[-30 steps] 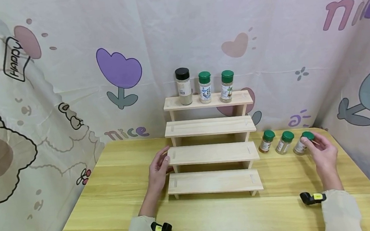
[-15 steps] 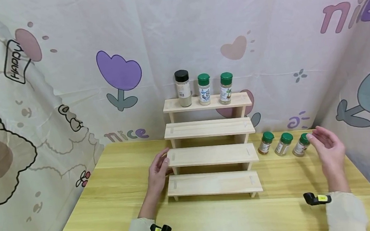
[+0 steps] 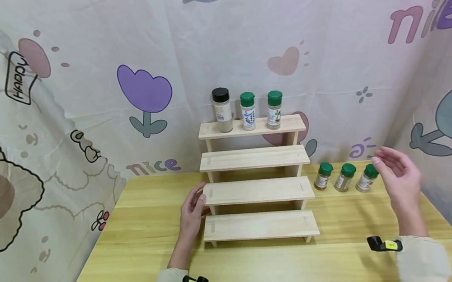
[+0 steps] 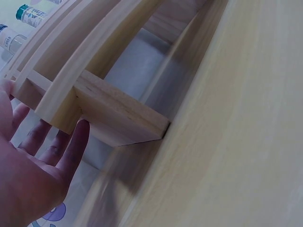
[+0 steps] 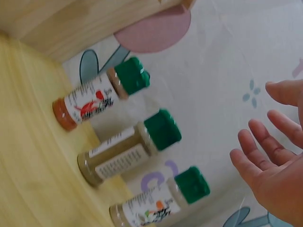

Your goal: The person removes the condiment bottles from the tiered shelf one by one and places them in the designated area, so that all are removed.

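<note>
A pale wooden four-step rack stands on the table. At its left end my left hand rests with fairly straight fingers against the side of a lower step; in the left wrist view, fingertips reach the board's end near the upright. On the top step stand one black-capped spice jar and two green-capped jars, the middle jar and the right jar. Right of the rack, three green-capped spice jars stand in a row: left, middle, right. My right hand hovers beside the rightmost jar, holding nothing, fingers loosely spread.
The yellow wood-grain table runs back to a patterned cloth backdrop. Another cloth side closes in on the right, behind my right hand. The three lower steps bear no jars.
My right hand has let go of the rightmost green-capped jar and moved off to the right and slightly up. The left hand stays at the rack. The view has shifted slightly.
</note>
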`<state>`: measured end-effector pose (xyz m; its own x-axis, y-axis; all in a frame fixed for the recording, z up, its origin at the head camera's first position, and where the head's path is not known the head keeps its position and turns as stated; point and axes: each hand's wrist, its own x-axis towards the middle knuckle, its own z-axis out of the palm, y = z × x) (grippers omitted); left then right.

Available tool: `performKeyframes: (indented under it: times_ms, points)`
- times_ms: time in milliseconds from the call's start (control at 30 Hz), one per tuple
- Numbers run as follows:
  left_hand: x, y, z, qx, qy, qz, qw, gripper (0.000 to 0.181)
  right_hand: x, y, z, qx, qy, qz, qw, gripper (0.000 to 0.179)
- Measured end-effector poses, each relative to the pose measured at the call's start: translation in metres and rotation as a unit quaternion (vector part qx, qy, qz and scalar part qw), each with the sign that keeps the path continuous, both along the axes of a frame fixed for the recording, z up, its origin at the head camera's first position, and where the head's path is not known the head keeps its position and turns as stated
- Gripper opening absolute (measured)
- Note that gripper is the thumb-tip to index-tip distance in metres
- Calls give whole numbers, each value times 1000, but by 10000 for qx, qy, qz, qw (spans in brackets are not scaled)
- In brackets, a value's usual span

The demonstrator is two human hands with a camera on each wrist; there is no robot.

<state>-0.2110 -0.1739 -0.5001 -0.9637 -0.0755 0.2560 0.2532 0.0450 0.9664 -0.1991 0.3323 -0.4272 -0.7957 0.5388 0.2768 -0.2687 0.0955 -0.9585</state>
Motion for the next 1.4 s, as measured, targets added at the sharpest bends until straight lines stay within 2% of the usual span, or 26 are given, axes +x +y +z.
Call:
performKeyframes:
  times_ms: [300,633,1100,1400]
  points:
    - [0,-1,-2,67,83,-29,9999,38,4,-21,13,220,365,455,9981,42]
    - [-1,-1,-2,105,105,-99,9998,38,10,-48,23,1080,503,813,9895,40]
    - [-1,0,-1,41,134,-102,9999,38,10,-78,33,848,935,1426,9817,39]
    - [0,-2,-2,-68,12,-18,10000,39,-3,-94,48,1062,1088,1888,9702,41]
